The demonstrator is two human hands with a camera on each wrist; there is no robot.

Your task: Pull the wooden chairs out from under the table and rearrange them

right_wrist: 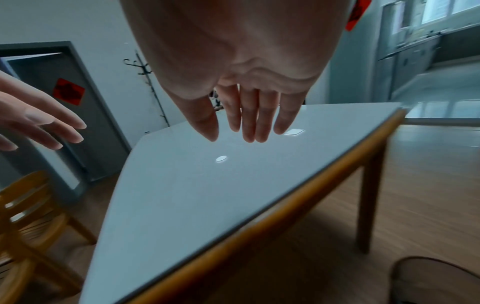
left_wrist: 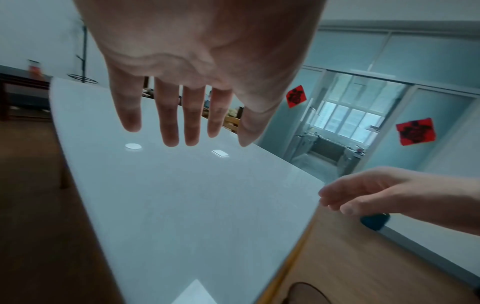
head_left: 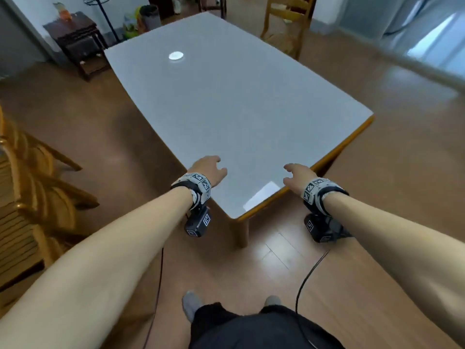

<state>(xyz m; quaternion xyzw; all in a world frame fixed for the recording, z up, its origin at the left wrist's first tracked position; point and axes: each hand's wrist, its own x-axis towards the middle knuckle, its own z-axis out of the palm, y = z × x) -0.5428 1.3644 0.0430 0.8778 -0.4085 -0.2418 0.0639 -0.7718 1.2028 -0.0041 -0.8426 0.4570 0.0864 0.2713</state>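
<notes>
A white-topped table with a wooden rim stands in front of me, nothing on it but light reflections. Both hands hover above its near corner, empty. My left hand has straight, slightly spread fingers. My right hand is also relaxed, its fingers pointing down at the tabletop. Wooden chairs stand stacked or close together at my left, away from the table, and show in the right wrist view as a chair. Another wooden chair stands beyond the table's far right side.
A dark wooden side table and a coat stand stand at the far left wall. A bin sits behind the table, and a dark mesh bin sits on the floor near my right. Sliding glass doors lie to the right.
</notes>
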